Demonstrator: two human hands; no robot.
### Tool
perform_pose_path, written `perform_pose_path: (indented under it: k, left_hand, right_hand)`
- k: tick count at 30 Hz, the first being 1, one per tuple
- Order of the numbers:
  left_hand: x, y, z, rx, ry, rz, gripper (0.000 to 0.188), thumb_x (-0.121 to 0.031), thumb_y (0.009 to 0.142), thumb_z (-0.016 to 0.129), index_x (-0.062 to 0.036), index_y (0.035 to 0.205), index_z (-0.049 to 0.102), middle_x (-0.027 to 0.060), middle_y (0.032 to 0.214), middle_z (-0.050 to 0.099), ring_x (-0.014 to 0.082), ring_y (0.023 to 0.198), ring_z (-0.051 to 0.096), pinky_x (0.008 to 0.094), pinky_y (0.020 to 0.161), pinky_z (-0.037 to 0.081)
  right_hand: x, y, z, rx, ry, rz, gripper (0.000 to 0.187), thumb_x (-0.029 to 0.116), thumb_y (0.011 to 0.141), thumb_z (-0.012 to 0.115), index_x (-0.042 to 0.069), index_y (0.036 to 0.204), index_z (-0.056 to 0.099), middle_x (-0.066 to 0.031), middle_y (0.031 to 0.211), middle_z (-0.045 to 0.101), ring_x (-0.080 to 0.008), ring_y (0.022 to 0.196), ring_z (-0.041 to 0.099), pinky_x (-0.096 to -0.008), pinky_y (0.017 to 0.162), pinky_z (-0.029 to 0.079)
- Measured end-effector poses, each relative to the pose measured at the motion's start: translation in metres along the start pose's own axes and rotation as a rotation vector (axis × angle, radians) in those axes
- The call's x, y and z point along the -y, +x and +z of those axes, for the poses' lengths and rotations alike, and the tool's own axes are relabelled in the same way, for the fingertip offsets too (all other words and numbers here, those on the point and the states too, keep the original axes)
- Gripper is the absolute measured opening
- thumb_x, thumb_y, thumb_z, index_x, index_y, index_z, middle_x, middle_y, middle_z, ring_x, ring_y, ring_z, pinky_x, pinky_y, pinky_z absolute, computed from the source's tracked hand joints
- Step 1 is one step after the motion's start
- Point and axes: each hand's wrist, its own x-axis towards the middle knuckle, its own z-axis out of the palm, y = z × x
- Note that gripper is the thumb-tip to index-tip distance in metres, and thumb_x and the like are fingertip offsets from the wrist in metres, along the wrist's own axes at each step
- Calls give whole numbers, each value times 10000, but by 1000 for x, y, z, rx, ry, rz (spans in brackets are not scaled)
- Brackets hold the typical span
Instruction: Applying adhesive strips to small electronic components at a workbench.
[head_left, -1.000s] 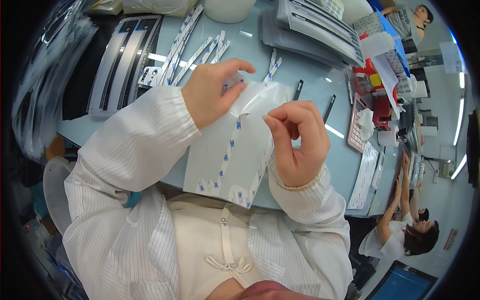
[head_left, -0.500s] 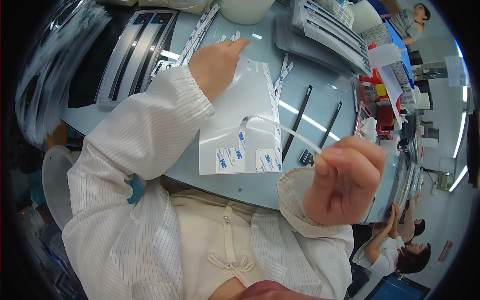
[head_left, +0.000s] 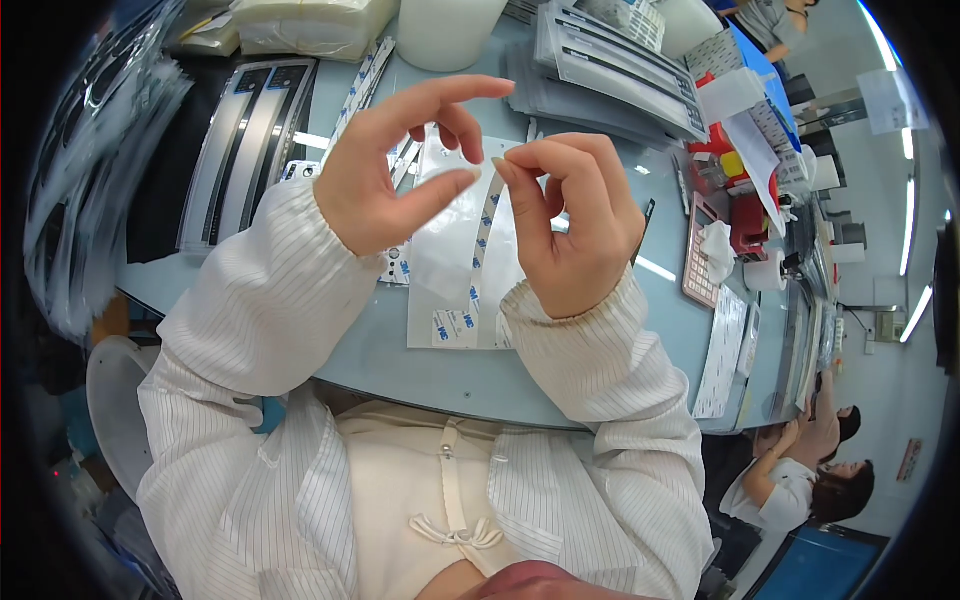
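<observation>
A white sheet [head_left: 438, 225] lies flat on the table in front of me, with a white adhesive patch [head_left: 455, 326] printed in blue near its lower edge. From beside that patch a narrow white strip of adhesive tape [head_left: 478, 255] with blue print runs up to my right hand [head_left: 578, 215]. Thumb and forefinger of this hand are pinched together at the strip's upper end. My left hand [head_left: 400, 165] hovers over the sheet's upper left, its fingers spread and nothing in them. The right forearm hides the sheet's lower right corner.
Clear plastic-covered panels [head_left: 240, 150] lie at the left, beside hanging plastic film [head_left: 100, 190]. A stack of panels [head_left: 620, 75] stands at the back right. A pink calculator [head_left: 700, 255] rests on the right. Behind my hands is a white round container [head_left: 445, 30].
My right hand has moved up and left from the front right, near my left hand. The curved strip now runs straighter along the sheet. My left hand has come nearer, with its fingers spread.
</observation>
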Motion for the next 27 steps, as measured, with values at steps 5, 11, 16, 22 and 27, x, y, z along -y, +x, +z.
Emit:
perform_pose_path:
  k: [5, 11, 16, 22, 27]
  left_hand:
    - [4, -2, 8, 4, -18, 136, 720, -46, 778, 717, -70, 1449, 456, -5, 915, 666, 119, 874, 605, 290, 814, 398]
    - [4, -7, 17, -72, -89, 40, 648, -13, 803, 752, -131, 1400, 528, 4, 832, 660, 144, 801, 606, 310, 804, 470]
    - [7, -8, 14, -87, -20, 19, 633, -37, 817, 720, -91, 1411, 507, -21, 834, 666, 89, 800, 599, 272, 743, 400]
    - [13, -6, 15, -83, -33, 50, 630, -30, 815, 704, -95, 1411, 511, -17, 832, 666, 99, 803, 603, 267, 743, 401]
    - [10, -7, 12, -71, -17, 25, 627, -35, 817, 705, -96, 1410, 512, -12, 836, 667, 100, 803, 607, 266, 745, 404]
  right_hand:
    - [0, 4, 2, -28, -3, -22, 126, -10, 831, 759, 18, 893, 653, -65, 860, 648, -73, 527, 501, -203, 453, 374]
    - [-3, 1, 2, -43, -12, -49, 153, 16, 848, 754, 26, 971, 663, -61, 872, 650, -66, 542, 506, -194, 468, 374]
    - [-6, -16, 0, -38, 141, 229, 403, 83, 875, 748, 40, 1248, 601, -51, 910, 648, -41, 589, 503, -182, 520, 378]
    - [-15, -45, 12, 181, 288, 503, 214, 9, 762, 817, 24, 957, 729, -27, 880, 638, -18, 556, 451, -175, 490, 338]
    - [-18, -49, 23, 170, 308, 514, 164, 45, 792, 815, 39, 940, 744, -17, 854, 642, -17, 547, 456, -179, 473, 335]
